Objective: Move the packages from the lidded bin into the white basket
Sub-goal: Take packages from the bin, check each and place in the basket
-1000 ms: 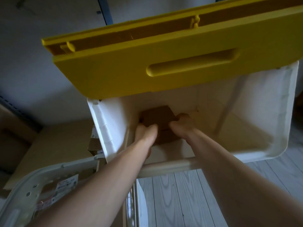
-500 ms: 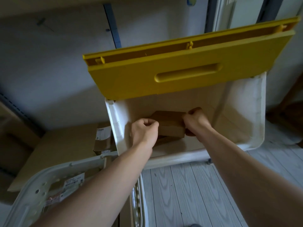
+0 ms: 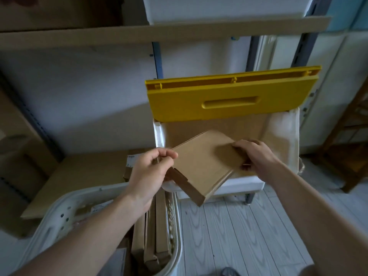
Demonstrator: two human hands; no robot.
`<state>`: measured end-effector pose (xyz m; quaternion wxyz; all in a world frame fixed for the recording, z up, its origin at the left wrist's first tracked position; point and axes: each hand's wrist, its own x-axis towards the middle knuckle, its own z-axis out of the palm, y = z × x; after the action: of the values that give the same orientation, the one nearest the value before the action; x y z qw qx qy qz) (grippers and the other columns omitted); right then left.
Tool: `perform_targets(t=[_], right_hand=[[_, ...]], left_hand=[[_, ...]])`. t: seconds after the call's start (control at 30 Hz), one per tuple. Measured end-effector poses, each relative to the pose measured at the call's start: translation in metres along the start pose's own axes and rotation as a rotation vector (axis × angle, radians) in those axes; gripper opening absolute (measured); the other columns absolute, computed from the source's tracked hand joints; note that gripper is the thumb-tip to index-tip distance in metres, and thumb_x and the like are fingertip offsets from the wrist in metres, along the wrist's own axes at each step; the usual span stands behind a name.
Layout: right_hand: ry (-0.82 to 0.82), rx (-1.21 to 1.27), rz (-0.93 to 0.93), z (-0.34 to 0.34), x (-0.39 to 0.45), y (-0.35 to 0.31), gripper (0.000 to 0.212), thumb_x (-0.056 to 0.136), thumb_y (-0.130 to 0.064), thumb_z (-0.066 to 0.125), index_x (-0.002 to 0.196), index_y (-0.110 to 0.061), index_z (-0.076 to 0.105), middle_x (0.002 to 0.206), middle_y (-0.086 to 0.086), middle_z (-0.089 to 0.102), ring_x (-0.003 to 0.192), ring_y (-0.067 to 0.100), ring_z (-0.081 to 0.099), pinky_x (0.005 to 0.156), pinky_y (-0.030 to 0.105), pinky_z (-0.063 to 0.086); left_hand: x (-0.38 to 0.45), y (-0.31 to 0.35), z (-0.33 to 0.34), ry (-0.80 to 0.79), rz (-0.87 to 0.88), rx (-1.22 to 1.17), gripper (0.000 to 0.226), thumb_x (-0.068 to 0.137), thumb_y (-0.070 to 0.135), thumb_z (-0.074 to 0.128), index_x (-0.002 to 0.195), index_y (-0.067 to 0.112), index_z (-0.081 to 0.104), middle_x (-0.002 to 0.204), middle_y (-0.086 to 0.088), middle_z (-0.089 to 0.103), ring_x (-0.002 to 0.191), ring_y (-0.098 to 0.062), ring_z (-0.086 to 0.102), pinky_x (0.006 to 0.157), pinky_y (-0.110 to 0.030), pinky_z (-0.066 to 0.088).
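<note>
A flat brown cardboard package (image 3: 205, 162) is held tilted above the front rim of the white lidded bin (image 3: 292, 140), whose yellow lid (image 3: 233, 98) stands raised behind it. My left hand (image 3: 151, 172) pinches the package's left corner. My right hand (image 3: 254, 156) grips its right edge. The white basket (image 3: 59, 214) sits at the lower left, below my left forearm, with several flat cardboard packages (image 3: 157, 232) standing on edge inside it.
A cardboard-lined shelf runs overhead with a white box on it. Flat cardboard and labelled packages (image 3: 131, 162) lie left of the bin on the lower shelf. Grey plank floor (image 3: 249, 236) lies in front. A wooden stand (image 3: 350, 156) is at the right.
Both hands have lifted the package up out of the bin and toward me. The view has pulled back, showing the shelf above and more of the basket.
</note>
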<state>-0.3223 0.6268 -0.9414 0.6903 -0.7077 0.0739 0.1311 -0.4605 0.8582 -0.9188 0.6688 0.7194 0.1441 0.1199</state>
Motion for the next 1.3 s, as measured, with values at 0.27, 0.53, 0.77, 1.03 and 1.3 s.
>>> perform_targets(t=[0.27, 0.53, 0.77, 1.03, 1.3], right_hand=[[-0.57, -0.12, -0.098, 0.034, -0.049, -0.019, 0.028, 0.081, -0.021, 0.075, 0.097, -0.008, 0.056, 0.081, 0.01, 0.062, 0.066, 0.022, 0.062, 0.049, 0.027, 0.054], [-0.556, -0.265, -0.369, 0.122, -0.073, -0.032, 0.02, 0.088, -0.006, 0.073, 0.095, 0.0, 0.056, 0.076, 0.006, 0.07, 0.068, 0.027, 0.067, 0.06, 0.037, 0.059], [-0.462, -0.223, -0.469, 0.187, -0.076, -0.028, 0.02, 0.093, -0.012, 0.07, 0.09, -0.002, 0.053, 0.07, 0.005, 0.066, 0.058, 0.022, 0.061, 0.049, 0.03, 0.049], [-0.336, -0.09, -0.355, 0.248, -0.059, -0.027, 0.014, 0.098, -0.026, 0.065, 0.103, -0.016, 0.058, 0.088, 0.003, 0.066, 0.075, 0.014, 0.063, 0.056, 0.026, 0.049], [-0.271, -0.065, -0.301, 0.283, -0.053, -0.026, 0.015, 0.099, -0.031, 0.063, 0.09, -0.02, 0.062, 0.085, 0.002, 0.064, 0.084, 0.024, 0.064, 0.072, 0.047, 0.06]], left_hand=[[0.005, 0.016, -0.088, 0.233, -0.008, -0.161, 0.035, 0.094, 0.01, 0.068, 0.124, 0.029, 0.067, 0.112, 0.0, 0.075, 0.107, -0.016, 0.07, 0.098, -0.039, 0.053], [0.004, 0.01, -0.161, 0.446, -0.092, -0.309, 0.018, 0.088, 0.026, 0.076, 0.106, 0.022, 0.074, 0.107, -0.005, 0.078, 0.103, -0.024, 0.073, 0.092, -0.046, 0.057], [-0.001, 0.009, -0.207, 0.473, -0.056, -0.383, 0.02, 0.094, 0.021, 0.071, 0.112, 0.028, 0.073, 0.108, 0.001, 0.078, 0.103, -0.021, 0.074, 0.081, -0.045, 0.061], [0.003, -0.011, -0.233, 0.489, -0.053, -0.501, 0.04, 0.098, 0.005, 0.06, 0.135, 0.02, 0.064, 0.129, -0.002, 0.071, 0.122, -0.021, 0.066, 0.111, -0.053, 0.047], [0.007, -0.01, -0.251, 0.603, 0.073, -0.292, 0.026, 0.092, 0.012, 0.069, 0.113, 0.027, 0.071, 0.113, 0.002, 0.077, 0.113, -0.015, 0.07, 0.108, -0.045, 0.051]])
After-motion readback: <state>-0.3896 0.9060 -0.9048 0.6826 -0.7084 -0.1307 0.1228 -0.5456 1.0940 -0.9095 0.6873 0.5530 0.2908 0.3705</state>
